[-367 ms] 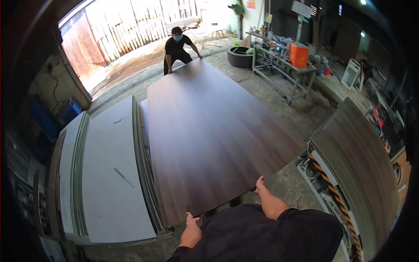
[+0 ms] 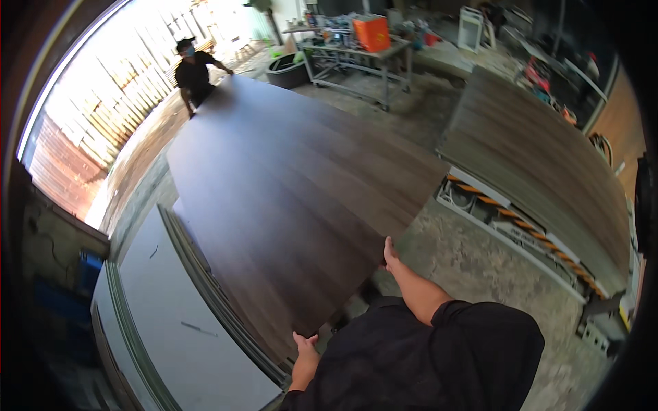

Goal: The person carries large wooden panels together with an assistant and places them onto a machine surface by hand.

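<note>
A large brown wood-grain board (image 2: 295, 185) stretches out in front of me, raised off the floor. My left hand (image 2: 306, 349) grips its near edge at the left corner, thumb on top and fingers hidden underneath. Further right along that same edge, my right hand (image 2: 391, 255) holds the board in a like way, arm stretched out. At the far end, a co-worker (image 2: 195, 74) in dark clothes and a face mask has both hands at the board's far corners.
White panels (image 2: 181, 322) lie stacked at the left, close to the board's left edge. On the right, more brown boards (image 2: 541, 164) rest on a lift with black-and-orange striping. Behind stand a cluttered metal worktable (image 2: 394, 51) with an orange container and a black tub (image 2: 288, 71).
My view has swung to the right, so the co-worker and white stack sit further left in it. Both my hands still hold the board.
</note>
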Tool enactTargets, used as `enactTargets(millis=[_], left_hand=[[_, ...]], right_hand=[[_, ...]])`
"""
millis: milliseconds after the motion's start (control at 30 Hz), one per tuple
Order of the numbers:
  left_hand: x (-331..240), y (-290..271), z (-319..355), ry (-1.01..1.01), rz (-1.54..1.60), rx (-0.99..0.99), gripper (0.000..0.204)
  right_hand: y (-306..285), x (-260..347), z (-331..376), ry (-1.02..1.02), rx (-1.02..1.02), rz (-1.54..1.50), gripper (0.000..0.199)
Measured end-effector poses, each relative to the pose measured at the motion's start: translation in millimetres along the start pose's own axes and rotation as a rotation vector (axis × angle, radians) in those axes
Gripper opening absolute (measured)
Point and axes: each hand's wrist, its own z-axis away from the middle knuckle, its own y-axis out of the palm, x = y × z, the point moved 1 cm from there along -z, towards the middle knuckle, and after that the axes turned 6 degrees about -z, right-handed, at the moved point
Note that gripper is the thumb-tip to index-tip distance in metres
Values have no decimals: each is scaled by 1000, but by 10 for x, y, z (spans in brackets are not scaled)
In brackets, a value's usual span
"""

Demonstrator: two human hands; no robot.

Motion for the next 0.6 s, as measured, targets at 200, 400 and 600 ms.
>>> enactTargets(millis=[200, 400, 600], left_hand=[[107, 835, 710, 572, -571, 59, 94], [946, 1384, 607, 535, -558, 201, 94], [2009, 1891, 536, 747, -777, 313, 91]], right_hand=[[-563, 315, -80, -26, -45, -15, 95], [-1299, 756, 338, -201, -222, 79, 94], [-2921, 786, 256, -237, -473, 293, 99]])
